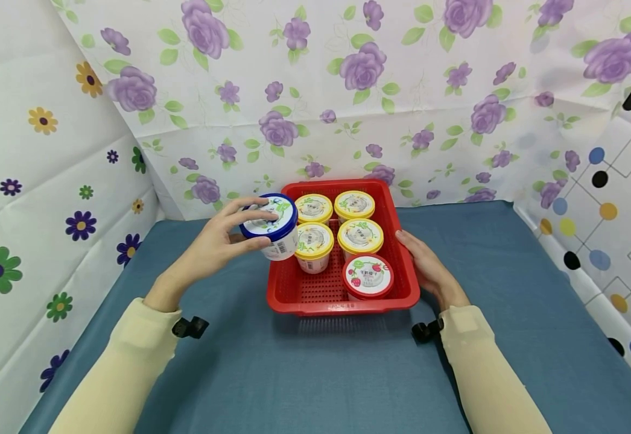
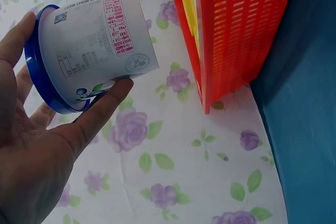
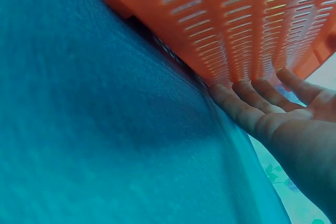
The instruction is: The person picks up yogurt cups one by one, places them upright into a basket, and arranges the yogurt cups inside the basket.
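Observation:
My left hand (image 1: 209, 247) grips a white tub with a blue lid (image 1: 283, 246), raised and tilted over the left rim of a red plastic basket (image 1: 294, 302). In the left wrist view the tub (image 2: 89, 45) shows its printed side, with my fingers and thumb around the lid end. Several yellow-lidded tubs (image 1: 361, 235) stand in the basket, and one red-lidded tub (image 1: 368, 276) sits at its front right. My right hand (image 1: 429, 265) touches the basket's right side; in the right wrist view its fingers (image 3: 268, 95) lie extended against the slotted wall.
The basket stands on a blue tablecloth (image 1: 304, 380), close to a back curtain (image 1: 321, 90) with purple flowers. Patterned sheets hang at the left (image 1: 38, 211) and the right (image 1: 608, 229). Each wrist carries a small black device (image 1: 189, 327).

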The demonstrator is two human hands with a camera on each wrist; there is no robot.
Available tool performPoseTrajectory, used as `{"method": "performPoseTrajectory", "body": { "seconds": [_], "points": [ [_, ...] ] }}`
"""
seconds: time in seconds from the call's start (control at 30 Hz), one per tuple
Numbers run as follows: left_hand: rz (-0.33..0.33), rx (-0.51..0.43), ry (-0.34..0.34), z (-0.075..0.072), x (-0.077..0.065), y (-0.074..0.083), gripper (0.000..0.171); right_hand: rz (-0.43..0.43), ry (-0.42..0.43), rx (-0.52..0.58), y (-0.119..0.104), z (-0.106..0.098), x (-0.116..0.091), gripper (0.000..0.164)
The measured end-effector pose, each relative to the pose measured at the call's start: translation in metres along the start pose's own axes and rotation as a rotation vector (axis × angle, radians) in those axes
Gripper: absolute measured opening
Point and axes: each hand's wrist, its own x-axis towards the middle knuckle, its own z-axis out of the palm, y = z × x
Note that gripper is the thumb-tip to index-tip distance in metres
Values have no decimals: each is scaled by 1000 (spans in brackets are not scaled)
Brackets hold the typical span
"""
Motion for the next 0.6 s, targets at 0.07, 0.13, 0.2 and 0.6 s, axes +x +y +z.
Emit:
{"method": "performPoseTrajectory", "body": {
  "seconds": [0.07,0.13,0.2,0.6],
  "points": [
    [5,-5,-30,2,4,0,42,1,2,-3,0,0,0,66],
    [9,-7,-56,5,7,1,42,1,2,-5,0,0,1,66],
    [15,-11,-74,7,11,1,42,0,3,-5,0,0,1,66],
    [44,-64,-158,18,18,5,46,-5,-1,3,1,0,1,66]
  ]
}}
